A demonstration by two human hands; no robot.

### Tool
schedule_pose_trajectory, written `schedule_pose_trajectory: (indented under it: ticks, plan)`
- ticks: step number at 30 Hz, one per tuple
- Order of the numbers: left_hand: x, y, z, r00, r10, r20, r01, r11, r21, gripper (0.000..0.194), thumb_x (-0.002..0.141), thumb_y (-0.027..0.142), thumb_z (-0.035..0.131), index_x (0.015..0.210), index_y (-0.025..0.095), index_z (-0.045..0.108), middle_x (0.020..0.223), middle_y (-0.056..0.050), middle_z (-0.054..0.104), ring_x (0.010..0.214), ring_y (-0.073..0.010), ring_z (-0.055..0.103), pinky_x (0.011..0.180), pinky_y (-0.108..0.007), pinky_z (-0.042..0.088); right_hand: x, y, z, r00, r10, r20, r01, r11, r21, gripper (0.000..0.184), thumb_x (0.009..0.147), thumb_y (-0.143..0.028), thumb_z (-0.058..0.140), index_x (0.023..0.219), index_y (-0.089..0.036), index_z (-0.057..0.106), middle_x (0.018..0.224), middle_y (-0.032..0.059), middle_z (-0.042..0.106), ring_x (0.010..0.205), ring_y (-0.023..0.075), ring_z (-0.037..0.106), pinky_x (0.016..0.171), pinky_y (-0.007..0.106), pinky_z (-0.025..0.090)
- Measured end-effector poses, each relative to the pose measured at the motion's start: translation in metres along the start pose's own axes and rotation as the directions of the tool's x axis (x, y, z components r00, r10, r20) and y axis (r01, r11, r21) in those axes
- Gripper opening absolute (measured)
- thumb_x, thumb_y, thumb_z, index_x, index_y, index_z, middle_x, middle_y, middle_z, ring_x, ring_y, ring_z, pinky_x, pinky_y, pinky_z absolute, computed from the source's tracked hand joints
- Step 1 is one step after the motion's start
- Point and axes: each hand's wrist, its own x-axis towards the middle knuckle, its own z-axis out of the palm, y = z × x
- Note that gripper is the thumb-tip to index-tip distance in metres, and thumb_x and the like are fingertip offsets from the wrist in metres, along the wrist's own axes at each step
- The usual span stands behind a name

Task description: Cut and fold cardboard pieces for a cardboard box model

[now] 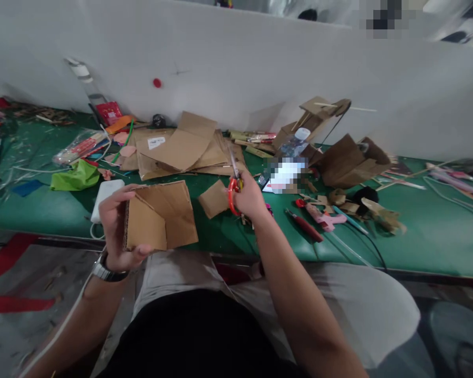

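Packaging of clear plastic [80,149] lies toward the left of the green desk [429,239], with red and pale items showing through it; just behind sits a red packet [109,112], its contents hidden from me. Nearer, beside a bright green cloth [76,176], I see a white device [105,198] next to the wrist-watched left hand [116,228]. I have that hand curled around the left side of a folded cardboard piece [179,218], thumb at the lower edge and fingers behind, holding it above the near edge of the desk. The piece is plain brown; its panels meet at angles into an open corner, creases run sharp inside, and the corrugation shows along its cut left edge. Behind it lie flat cardboard sheets [177,147], one with a white label. To its right is a small cardboard offcut [213,198], close by the right hand [250,197], which grips orange-handled scissors [232,195], blades pointing toward the wall; I cannot tell whether they are parted. Farther right stands a clear bottle [295,147] with a white cap, contents unclear to me, then an open-topped brown container [341,164] with something pale at its mouth.
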Motion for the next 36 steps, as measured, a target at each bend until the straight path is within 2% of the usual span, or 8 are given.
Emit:
schedule_pose_trajectory:
  ticks: [5,9,14,19,22,25,29,36]
  plan:
    - [0.003,-0.005,0.02,0.988,0.147,0.051,-0.148,0.989,0.015,0.092,0.068,0.072,0.086,0.14,0.026,0.054,0.141,-0.014,0.057,0.13,-0.0377,0.058,0.108,-0.061,0.049,-0.022,0.011,-0.017,0.993,0.038,-0.11,0.005,0.933,0.361,0.04,0.074,-0.038,0.079,0.1,-0.025,0.05,0.082,-0.0038,0.059,0.071,0.0149,0.056,0.068,0.03,0.047]
    - [0.006,-0.008,0.033,0.989,0.124,0.08,-0.125,0.992,0.0,0.093,0.069,0.07,0.087,0.146,0.031,0.052,0.142,-0.013,0.056,0.133,-0.0378,0.058,0.11,-0.062,0.05,-0.039,0.01,-0.012,0.975,0.205,-0.091,-0.095,0.744,0.662,0.052,0.068,-0.043,0.084,0.099,-0.028,0.045,0.081,-0.0064,0.058,0.052,0.009,0.044,0.049,0.024,0.034]
    - [-0.001,-0.008,0.046,0.995,0.036,0.097,-0.032,0.999,-0.036,0.103,0.071,0.075,0.083,0.159,0.039,0.044,0.148,-0.012,0.055,0.137,-0.0381,0.058,0.113,-0.062,0.051,-0.056,-0.006,-0.031,0.952,0.298,-0.063,-0.14,0.612,0.778,0.052,0.067,-0.038,0.084,0.103,-0.028,0.047,0.074,-0.0085,0.056,0.043,0.0066,0.035,0.041,0.024,0.02]
    - [-0.008,0.001,0.063,0.994,-0.009,0.111,0.016,0.998,-0.066,0.116,0.071,0.077,0.083,0.167,0.032,0.037,0.15,-0.017,0.054,0.136,-0.0385,0.058,0.114,-0.061,0.05,-0.069,-0.029,-0.069,0.986,0.153,0.071,-0.149,0.595,0.79,0.048,0.069,-0.028,0.082,0.102,-0.028,0.049,0.069,-0.0113,0.051,0.041,0.0042,0.026,0.041,0.023,0.019]
    - [-0.008,0.003,0.07,0.994,0.003,0.109,0.004,0.998,-0.069,0.114,0.072,0.076,0.084,0.166,0.031,0.039,0.152,-0.017,0.053,0.136,-0.0375,0.057,0.114,-0.059,0.05,-0.072,-0.031,-0.068,0.993,0.092,0.073,-0.114,0.615,0.78,0.045,0.074,-0.027,0.082,0.102,-0.029,0.047,0.07,-0.011,0.051,0.043,0.0046,0.031,0.043,0.021,0.022]
    - [-0.006,0.002,0.072,0.996,0.013,0.092,-0.012,1.0,-0.019,0.108,0.074,0.075,0.083,0.164,0.033,0.041,0.152,-0.015,0.051,0.137,-0.0366,0.056,0.114,-0.058,0.05,-0.067,-0.017,-0.045,0.993,0.116,-0.013,-0.073,0.701,0.71,0.045,0.075,-0.035,0.083,0.102,-0.029,0.047,0.08,-0.0077,0.058,0.05,0.0068,0.043,0.046,0.021,0.033]
    - [-0.005,-0.003,0.068,0.997,0.064,0.037,-0.066,0.996,0.06,0.1,0.075,0.073,0.082,0.16,0.035,0.045,0.151,-0.013,0.05,0.136,-0.0355,0.057,0.114,-0.057,0.051,-0.059,0.008,-0.011,0.991,0.116,-0.073,-0.054,0.82,0.57,0.053,0.07,-0.038,0.09,0.098,-0.027,0.046,0.09,-0.0032,0.064,0.082,0.0151,0.066,0.072,0.028,0.056]
    - [0.007,-0.005,0.057,0.997,0.073,0.039,-0.075,0.996,0.055,0.1,0.073,0.064,0.09,0.158,0.033,0.047,0.149,-0.012,0.053,0.138,-0.0348,0.058,0.116,-0.056,0.049,-0.065,0.021,0.001,0.993,0.109,0.039,-0.115,0.973,0.198,0.039,0.079,-0.026,0.075,0.109,-0.025,0.051,0.113,0.0048,0.074,0.076,0.0165,0.07,0.071,0.029,0.053]
